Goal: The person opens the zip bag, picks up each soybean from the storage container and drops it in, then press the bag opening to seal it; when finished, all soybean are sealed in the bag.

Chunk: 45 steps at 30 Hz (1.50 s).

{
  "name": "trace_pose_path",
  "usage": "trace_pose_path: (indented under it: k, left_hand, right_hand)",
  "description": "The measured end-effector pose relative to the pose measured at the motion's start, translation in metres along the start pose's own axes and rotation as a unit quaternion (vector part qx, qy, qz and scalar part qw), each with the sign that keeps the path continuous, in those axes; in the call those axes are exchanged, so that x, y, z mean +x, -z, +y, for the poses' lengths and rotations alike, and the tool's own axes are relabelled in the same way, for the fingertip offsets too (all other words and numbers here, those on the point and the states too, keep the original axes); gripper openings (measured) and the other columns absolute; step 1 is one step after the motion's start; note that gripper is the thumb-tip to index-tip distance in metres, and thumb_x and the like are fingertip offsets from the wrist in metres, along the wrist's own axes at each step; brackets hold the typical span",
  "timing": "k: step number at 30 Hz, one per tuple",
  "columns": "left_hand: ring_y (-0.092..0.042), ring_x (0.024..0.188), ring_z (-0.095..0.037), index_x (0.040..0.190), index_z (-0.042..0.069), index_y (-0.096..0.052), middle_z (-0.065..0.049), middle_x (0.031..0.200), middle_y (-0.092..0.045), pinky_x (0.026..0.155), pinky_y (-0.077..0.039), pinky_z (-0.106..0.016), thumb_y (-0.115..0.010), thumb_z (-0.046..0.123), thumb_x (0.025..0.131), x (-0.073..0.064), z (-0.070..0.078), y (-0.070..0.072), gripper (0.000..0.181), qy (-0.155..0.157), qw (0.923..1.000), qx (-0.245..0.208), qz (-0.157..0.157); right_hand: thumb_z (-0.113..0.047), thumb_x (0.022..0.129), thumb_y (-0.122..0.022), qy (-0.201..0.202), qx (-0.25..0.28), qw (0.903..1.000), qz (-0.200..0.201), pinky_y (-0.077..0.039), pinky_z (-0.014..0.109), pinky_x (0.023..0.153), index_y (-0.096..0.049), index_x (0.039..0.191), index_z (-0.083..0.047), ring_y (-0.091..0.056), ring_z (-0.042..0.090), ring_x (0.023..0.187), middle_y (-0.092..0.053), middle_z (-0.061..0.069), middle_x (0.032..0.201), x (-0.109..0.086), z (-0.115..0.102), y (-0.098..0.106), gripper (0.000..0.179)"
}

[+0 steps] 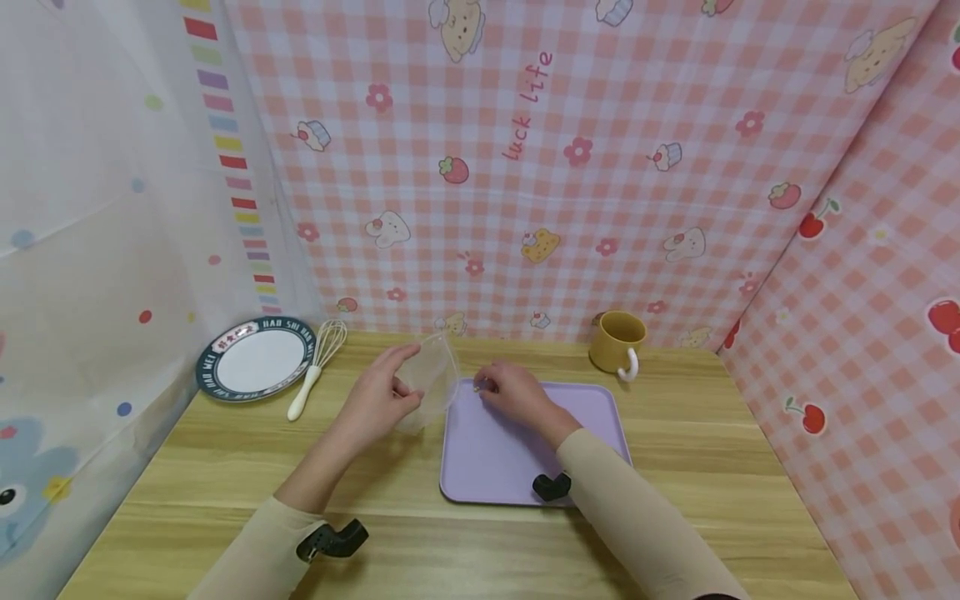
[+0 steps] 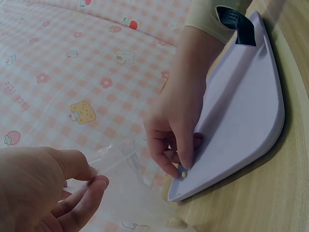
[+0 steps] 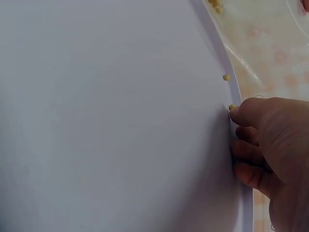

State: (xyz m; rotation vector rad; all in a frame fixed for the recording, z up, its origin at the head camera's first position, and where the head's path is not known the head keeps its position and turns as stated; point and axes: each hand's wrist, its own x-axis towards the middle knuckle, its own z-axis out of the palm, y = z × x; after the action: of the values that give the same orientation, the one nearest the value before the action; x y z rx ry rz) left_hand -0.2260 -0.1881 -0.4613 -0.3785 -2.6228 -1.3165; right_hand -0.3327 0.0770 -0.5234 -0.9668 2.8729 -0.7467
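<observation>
My left hand (image 1: pixel 380 392) pinches the edge of a clear plastic bag (image 1: pixel 435 379) between thumb and fingers, left of the lilac tray (image 1: pixel 517 450). Several small round yellow beans, which look like soybeans (image 3: pixel 216 6), lie in the bag. At the tray's far left corner, my right hand (image 1: pixel 517 392) reaches down with curled fingers. Its thumb and forefinger close on one soybean (image 2: pixel 184 174) against the tray's rim. Another loose bean (image 3: pixel 226 77) lies close by along the same rim. The forefinger tip is hidden in the right wrist view.
A white plate with a dark green patterned rim (image 1: pixel 258 362) stands at the back left, with a cream-handled whisk (image 1: pixel 315 371) beside it. Behind the tray's right side is a mustard-yellow mug (image 1: pixel 617 342) with a white handle. Patterned cloth walls (image 1: pixel 525 192) border the wooden table (image 1: pixel 390 525).
</observation>
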Motion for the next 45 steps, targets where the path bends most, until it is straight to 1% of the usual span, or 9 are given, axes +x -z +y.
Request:
trace_pose_path:
  k: [4,11,22,25,29,32,37,41,45]
  left_hand:
    - [-0.07,0.084,-0.015,0.16,0.001,-0.053,-0.017,0.16,-0.055,0.067,-0.06,-0.027,-0.083,-0.003,0.091,0.0,0.0,0.0,0.076,0.003,1.0,0.001,0.0]
    - [-0.07,0.083,-0.015,0.16,-0.001,-0.053,-0.018,0.16,-0.054,0.067,-0.059,-0.026,-0.083,-0.003,0.091,0.0,0.001,0.001,0.075,0.002,1.0,-0.004,0.001]
    - [-0.07,0.083,-0.015,0.16,0.001,-0.054,-0.017,0.16,-0.054,0.067,-0.06,-0.027,-0.083,-0.003,0.091,0.001,-0.001,-0.001,0.075,-0.004,1.0,0.001,0.0]
    - [-0.07,0.083,-0.015,0.16,0.001,-0.054,-0.017,0.16,-0.054,0.067,-0.06,-0.027,-0.083,-0.003,0.091,0.001,-0.002,-0.001,0.075,-0.004,1.0,0.0,-0.001]
    - [-0.07,0.084,-0.014,0.161,0.001,-0.053,-0.018,0.161,-0.053,0.068,-0.06,-0.027,-0.083,-0.004,0.091,0.001,-0.003,-0.001,0.076,-0.001,1.0,-0.001,-0.002]
    - [-0.07,0.084,-0.014,0.161,0.001,-0.053,-0.018,0.162,-0.053,0.068,-0.061,-0.027,-0.083,-0.004,0.091,0.001,-0.004,-0.001,0.076,-0.001,1.0,-0.003,-0.003]
    - [-0.07,0.084,-0.015,0.161,0.001,-0.053,-0.017,0.16,-0.054,0.068,-0.061,-0.027,-0.083,-0.003,0.091,0.001,-0.002,-0.001,0.076,0.001,1.0,-0.002,-0.003]
    - [-0.07,0.085,-0.015,0.161,0.001,-0.053,-0.017,0.16,-0.054,0.068,-0.061,-0.027,-0.083,-0.002,0.092,0.001,-0.001,-0.001,0.075,0.003,1.0,0.001,-0.003]
    - [-0.07,0.084,-0.014,0.16,0.001,-0.053,-0.017,0.159,-0.055,0.068,-0.06,-0.027,-0.084,-0.002,0.091,0.001,-0.002,-0.001,0.075,0.003,1.0,0.003,-0.002]
  right_hand:
    - [-0.011,0.1,-0.082,0.002,-0.009,1.0,0.002,-0.06,0.039,0.086,-0.082,0.114,-0.013,-0.069,0.017,0.092,-0.073,0.0,0.1,0.0,0.0,-0.001,0.015]
    - [-0.008,0.1,-0.081,0.01,-0.005,0.9998,0.016,-0.06,0.041,0.086,-0.082,0.111,-0.011,-0.068,0.018,0.092,-0.073,0.001,0.1,-0.002,-0.002,-0.001,0.012]
    - [-0.01,0.102,-0.08,-0.003,-0.019,0.9997,0.017,-0.06,0.041,0.091,-0.082,0.107,-0.01,-0.07,0.02,0.096,-0.073,0.002,0.102,-0.001,-0.003,-0.003,0.005]
    - [-0.011,0.102,-0.08,-0.011,-0.022,0.9996,0.017,-0.06,0.04,0.09,-0.081,0.106,-0.01,-0.069,0.02,0.095,-0.073,0.002,0.101,-0.001,-0.004,-0.004,0.004]
    - [-0.011,0.102,-0.08,-0.018,-0.02,0.9995,0.016,-0.059,0.037,0.085,-0.081,0.105,-0.011,-0.066,0.017,0.09,-0.071,-0.001,0.098,-0.001,-0.003,-0.005,0.004]
    - [-0.011,0.101,-0.08,-0.024,-0.01,0.9995,0.016,-0.058,0.034,0.082,-0.081,0.105,-0.011,-0.064,0.014,0.088,-0.069,-0.002,0.096,-0.001,-0.002,-0.005,0.004]
    - [-0.012,0.1,-0.081,-0.035,0.019,0.999,0.022,-0.059,0.033,0.082,-0.08,0.103,-0.013,-0.064,0.013,0.087,-0.07,-0.003,0.096,-0.004,-0.001,-0.004,0.003]
    - [-0.012,0.1,-0.081,-0.039,0.05,0.9974,0.035,-0.06,0.033,0.082,-0.08,0.104,-0.013,-0.066,0.012,0.088,-0.072,-0.002,0.097,-0.006,0.001,-0.003,0.005]
    - [-0.009,0.1,-0.08,-0.032,0.084,0.994,0.062,-0.059,0.031,0.078,-0.079,0.105,-0.011,-0.065,0.012,0.085,-0.072,-0.002,0.094,-0.011,0.001,-0.001,0.005]
